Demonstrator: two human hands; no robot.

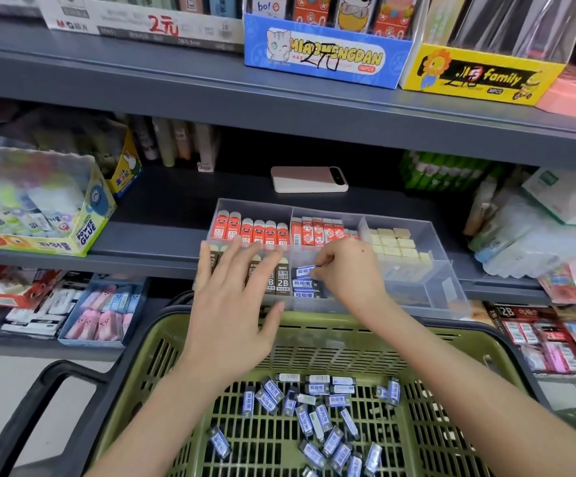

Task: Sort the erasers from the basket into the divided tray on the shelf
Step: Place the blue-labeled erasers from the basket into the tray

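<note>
The fingers [324,261] of the right hand [348,270] are curling in and pinching a blue-and-white eraser [304,271]. It is sitting on top of a short stack [305,288] of the same kind in the front middle compartment of the clear tray [451,297]. The left fingers [207,266] are lying straight and spread, gripping nothing. The left hand [231,304] is hovering over the brown erasers [282,281] in the front left compartment, and whether it is touching them cannot be told.

Behind them, red erasers [252,232] are filling the back left compartment, red-and-white ones [317,232] the back middle, and cream blocks [393,244] the back right. The tray is standing at the front edge of the shelf [162,235], and a phone [309,179] is lying behind it, toward the back edge.

Just in front of the tray and lower, the green basket [162,356] is holding many loose erasers [314,407] scattered over its floor, both forearms reaching across it.
</note>
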